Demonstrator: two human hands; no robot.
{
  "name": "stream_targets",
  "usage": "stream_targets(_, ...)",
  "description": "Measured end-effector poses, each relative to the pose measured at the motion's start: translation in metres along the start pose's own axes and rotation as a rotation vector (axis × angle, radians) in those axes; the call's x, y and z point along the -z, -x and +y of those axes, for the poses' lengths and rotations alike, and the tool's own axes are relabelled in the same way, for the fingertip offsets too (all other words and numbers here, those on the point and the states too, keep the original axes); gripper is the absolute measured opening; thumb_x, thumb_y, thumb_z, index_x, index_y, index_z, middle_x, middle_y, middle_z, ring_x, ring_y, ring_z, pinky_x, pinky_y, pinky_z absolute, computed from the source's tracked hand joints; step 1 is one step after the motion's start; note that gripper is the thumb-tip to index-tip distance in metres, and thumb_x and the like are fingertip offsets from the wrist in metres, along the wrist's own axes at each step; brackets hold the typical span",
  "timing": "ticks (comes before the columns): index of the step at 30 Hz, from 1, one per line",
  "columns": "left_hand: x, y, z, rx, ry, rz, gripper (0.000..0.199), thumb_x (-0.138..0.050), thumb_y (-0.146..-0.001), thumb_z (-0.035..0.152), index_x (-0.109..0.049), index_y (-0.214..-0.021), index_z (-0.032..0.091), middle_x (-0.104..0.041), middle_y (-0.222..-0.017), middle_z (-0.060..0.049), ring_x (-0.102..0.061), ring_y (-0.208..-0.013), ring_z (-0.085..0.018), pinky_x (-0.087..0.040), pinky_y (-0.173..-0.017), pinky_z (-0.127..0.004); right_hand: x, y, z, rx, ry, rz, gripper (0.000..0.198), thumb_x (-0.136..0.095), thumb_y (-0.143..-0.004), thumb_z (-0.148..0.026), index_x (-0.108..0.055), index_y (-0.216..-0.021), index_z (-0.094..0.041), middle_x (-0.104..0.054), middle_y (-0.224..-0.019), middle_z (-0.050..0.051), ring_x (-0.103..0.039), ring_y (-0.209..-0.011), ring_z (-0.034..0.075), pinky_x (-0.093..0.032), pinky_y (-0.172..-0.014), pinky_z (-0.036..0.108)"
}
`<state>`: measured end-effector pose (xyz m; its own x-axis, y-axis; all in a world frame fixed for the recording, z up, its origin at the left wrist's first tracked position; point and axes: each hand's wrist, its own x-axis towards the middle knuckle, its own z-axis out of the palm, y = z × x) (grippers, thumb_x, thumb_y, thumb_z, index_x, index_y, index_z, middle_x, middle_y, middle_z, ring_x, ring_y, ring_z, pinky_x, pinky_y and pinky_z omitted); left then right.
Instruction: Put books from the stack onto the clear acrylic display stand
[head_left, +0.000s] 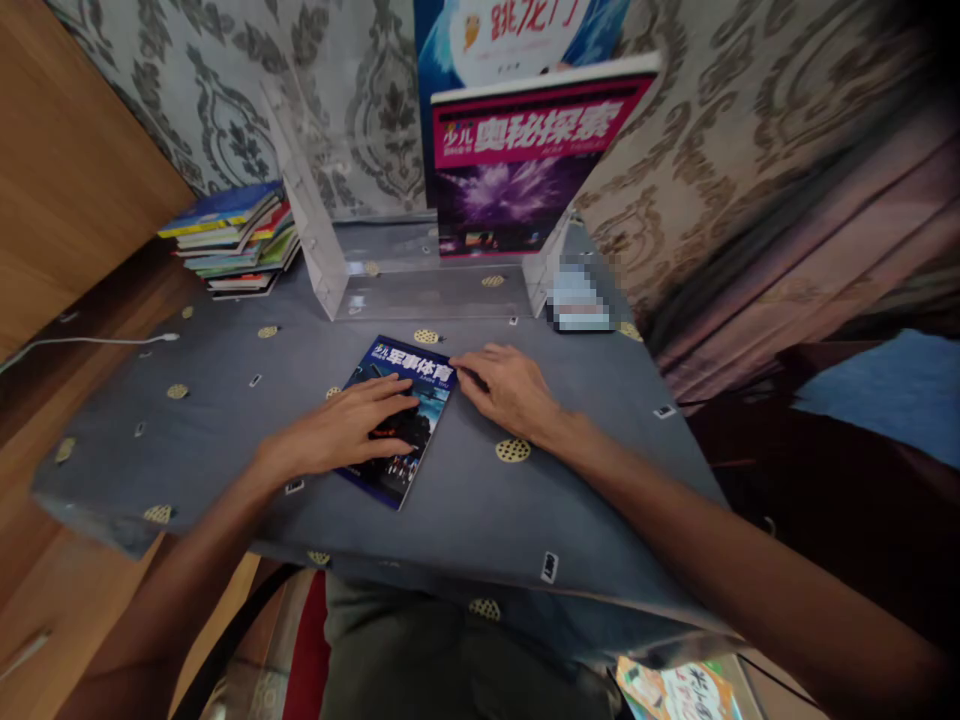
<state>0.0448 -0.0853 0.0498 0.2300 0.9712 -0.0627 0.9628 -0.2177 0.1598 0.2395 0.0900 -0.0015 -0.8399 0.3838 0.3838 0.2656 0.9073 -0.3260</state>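
Note:
A dark blue book point(427, 425) with Chinese lettering lies face up and slanted on the cloth-covered table. Across its cover rests my left hand point(367, 425), laid flat with the fingers spread. My right hand point(506, 388) is at the book's upper right corner, its fingertips touching or very near the edge. The right thumb and fingers are apart, and nothing shows between them. Behind the book stands a clear acrylic book rack point(442, 292). Upright at the rack's right side is a magenta and purple book point(517, 190), with a blue book point(439, 50) behind it.
A stack of books point(236, 240) sits at the table's back left. Right of the rack lies a blurred-out rectangular item point(581, 298). A white cable point(97, 340) runs over the left edge. Below the front edge at right is a colourful book or package point(682, 690).

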Motion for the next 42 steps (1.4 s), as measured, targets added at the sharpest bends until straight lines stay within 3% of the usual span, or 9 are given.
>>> stream_targets(3,-0.003,0.038,-0.009,-0.053,0.099,-0.006,0.065,-0.062,-0.089,0.059,-0.049,-0.146,0.03,-0.042,-0.159,-0.007,-0.038,-0.147,-0.027,-0.039,-0.116,-0.045,-0.003,0.0,-0.005,0.007,0.051,-0.009,0.031,-0.045,-0.102,-0.033,-0.07,-0.114,-0.019,-0.076,-0.103,0.012,-0.064,-0.102,0.03,-0.046,-0.087,0.044)
stream_targets(6,-0.013,0.059,-0.002,-0.044,0.081,0.042,0.069,-0.064,-0.09,0.054,-0.042,-0.15,0.03,-0.041,-0.159,-0.008,-0.035,-0.148,-0.027,-0.034,-0.12,-0.05,-0.01,-0.002,-0.005,-0.003,0.051,-0.038,0.034,-0.045,-0.102,-0.036,-0.064,-0.124,-0.019,-0.073,-0.117,0.014,-0.058,-0.119,0.033,-0.044,-0.096,0.049)
stream_targets(10,-0.028,0.062,0.014,-0.074,-0.005,0.132,0.054,-0.058,-0.096,0.046,-0.049,-0.145,0.026,-0.049,-0.154,-0.009,-0.038,-0.147,-0.027,-0.033,-0.12,-0.053,-0.019,-0.005,0.0,-0.027,0.026,-0.062,0.038,-0.045,-0.102,-0.034,-0.057,-0.136,-0.021,-0.064,-0.137,0.012,-0.047,-0.135,0.034,-0.037,-0.107,0.056)
stream_targets(14,-0.038,0.055,0.024,-0.088,-0.062,0.229,0.041,-0.055,-0.099,0.039,-0.058,-0.137,0.023,-0.058,-0.145,-0.009,-0.045,-0.142,-0.028,-0.039,-0.117,-0.053,-0.02,-0.004,0.002,-0.056,0.001,-0.032,0.039,-0.043,-0.103,-0.033,-0.058,-0.136,-0.019,-0.058,-0.145,0.013,-0.045,-0.138,0.035,-0.035,-0.109,0.058)
stream_targets(20,-0.043,0.047,0.032,-0.094,-0.026,0.357,0.028,-0.052,-0.1,0.028,-0.067,-0.123,0.021,-0.069,-0.13,-0.007,-0.056,-0.134,-0.026,-0.049,-0.111,-0.049,-0.012,0.0,-0.008,0.011,-0.145,0.045,0.033,-0.045,-0.1,-0.026,-0.068,-0.124,-0.021,-0.073,-0.121,0.009,-0.059,-0.122,0.03,-0.042,-0.104,0.051)
stream_targets(30,-0.041,0.048,0.036,-0.087,-0.011,0.349,0.029,-0.05,-0.101,0.025,-0.067,-0.124,0.02,-0.069,-0.131,-0.008,-0.054,-0.136,-0.027,-0.048,-0.112,-0.051,-0.005,0.011,-0.041,0.078,-0.427,-0.025,0.031,-0.046,-0.1,-0.026,-0.071,-0.116,-0.021,-0.076,-0.103,0.006,-0.071,-0.092,0.02,-0.055,-0.085,0.034)
stream_targets(36,-0.044,0.051,0.034,-0.09,-0.03,0.35,0.032,-0.053,-0.1,0.034,-0.066,-0.124,0.018,-0.068,-0.132,-0.009,-0.052,-0.137,-0.028,-0.047,-0.113,-0.05,0.0,0.033,-0.067,0.277,-0.548,-0.098,0.028,-0.047,-0.1,-0.023,-0.071,-0.115,-0.018,-0.076,-0.097,0.008,-0.071,-0.088,0.018,-0.057,-0.081,0.032)
stream_targets(42,-0.036,0.049,0.02,-0.071,0.186,0.365,0.027,-0.05,-0.101,0.026,-0.069,-0.118,0.02,-0.071,-0.127,-0.008,-0.059,-0.129,-0.023,-0.05,-0.11,-0.043,-0.001,0.047,-0.078,0.502,-0.534,-0.074,0.024,-0.049,-0.1,-0.02,-0.073,-0.096,-0.016,-0.075,-0.082,0.006,-0.068,-0.079,0.017,-0.058,-0.074,0.029)
